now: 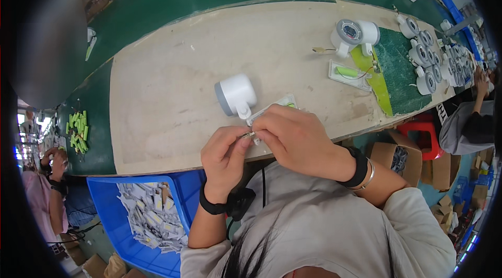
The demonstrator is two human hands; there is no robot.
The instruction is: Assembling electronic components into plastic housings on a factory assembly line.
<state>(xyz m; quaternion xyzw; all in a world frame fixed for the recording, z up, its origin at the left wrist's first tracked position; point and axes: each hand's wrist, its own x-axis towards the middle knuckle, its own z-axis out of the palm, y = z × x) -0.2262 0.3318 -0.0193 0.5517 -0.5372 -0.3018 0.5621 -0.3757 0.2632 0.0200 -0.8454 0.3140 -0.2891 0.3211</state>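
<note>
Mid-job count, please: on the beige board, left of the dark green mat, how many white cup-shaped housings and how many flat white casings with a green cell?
Cup-shaped housings: 3
Flat casings: 2, one partly hidden by the right hand
Total: 5

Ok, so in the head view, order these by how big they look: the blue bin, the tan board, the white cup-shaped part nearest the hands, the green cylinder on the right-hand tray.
Tan board
Blue bin
White cup-shaped part
Green cylinder
</note>
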